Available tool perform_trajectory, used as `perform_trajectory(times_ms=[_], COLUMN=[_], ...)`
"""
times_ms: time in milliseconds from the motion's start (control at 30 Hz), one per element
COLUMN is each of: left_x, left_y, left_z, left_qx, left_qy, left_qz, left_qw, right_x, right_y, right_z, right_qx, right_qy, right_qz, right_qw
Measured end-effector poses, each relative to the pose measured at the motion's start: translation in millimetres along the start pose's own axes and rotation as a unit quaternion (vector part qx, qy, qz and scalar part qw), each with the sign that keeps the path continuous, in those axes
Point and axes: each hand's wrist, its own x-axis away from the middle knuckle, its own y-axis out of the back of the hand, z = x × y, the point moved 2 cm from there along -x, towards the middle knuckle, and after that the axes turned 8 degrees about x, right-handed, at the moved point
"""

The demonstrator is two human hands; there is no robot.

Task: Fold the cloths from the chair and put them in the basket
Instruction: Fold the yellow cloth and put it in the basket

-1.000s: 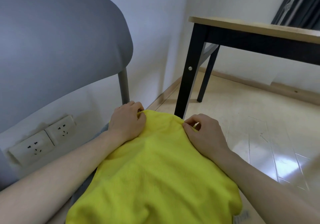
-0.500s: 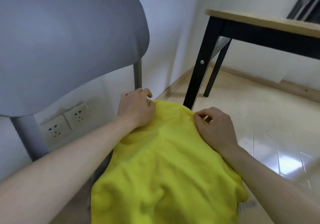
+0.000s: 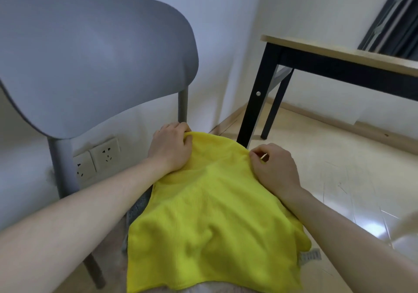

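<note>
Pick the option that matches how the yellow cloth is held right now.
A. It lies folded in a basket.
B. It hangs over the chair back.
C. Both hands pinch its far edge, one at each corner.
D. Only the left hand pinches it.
C: the left hand and the right hand each pinch a far corner of the yellow cloth, which spreads toward the camera.

Both hands pinched shut, bare forearms reaching forward

The left hand (image 3: 170, 149) lies knuckles up, fingers curled under and thumb pressed against them at the far side. The right hand (image 3: 274, 168) is likewise knuckles up, its thumb and forefinger nipped together. Both wrists are straight; the forearms converge from the lower corners.
</note>
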Motion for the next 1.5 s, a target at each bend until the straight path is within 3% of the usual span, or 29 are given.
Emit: perform_trajectory(times_ms=[233,367,533,667,733,833,1000,1167,1300,1500], left_x=[-10.1,-11.0,-5.4,4.6,8.3,3.2,-15.0,-29.3,-38.5,-45.2], left_y=[53.7,93.1,152.7,209.1,236.6,273.3,314.2,333.0,338.9,326.5], left_z=[-51.0,-88.6,-136.6,-193.4,-221.2,-244.3,-245.7,-253.9,-255.9,-237.2], left_qx=[0.014,0.088,0.182,0.216,0.209,0.154,0.025,-0.018,-0.028,-0.031], left_qy=[-0.064,-0.093,-0.091,-0.131,-0.160,-0.177,-0.132,-0.105,-0.088,-0.031], left_qz=[-0.053,-0.054,-0.001,0.058,0.065,0.055,0.008,-0.057,-0.092,-0.007], left_qw=[0.996,0.990,0.979,0.966,0.962,0.971,0.991,0.993,0.992,0.999], right_x=[7.2,1.3,2.5,8.9,8.0,-5.3,-27.9,-46.9,-59.4,-68.1], right_y=[45.3,82.0,136.2,182.9,205.7,246.6,310.1,341.0,355.1,329.0], right_z=[9.1,24.8,57.5,88.1,99.2,113.6,137.1,154.7,157.3,132.1], right_qx=[-0.077,-0.133,-0.173,-0.230,-0.243,-0.233,-0.174,-0.120,-0.090,-0.133], right_qy=[-0.030,-0.054,-0.032,-0.029,-0.006,0.014,0.000,0.019,0.010,-0.006], right_qz=[-0.023,-0.002,0.067,0.202,0.254,0.230,0.195,0.177,0.233,0.247], right_qw=[0.996,0.990,0.982,0.951,0.936,0.945,0.965,0.977,0.968,0.960])
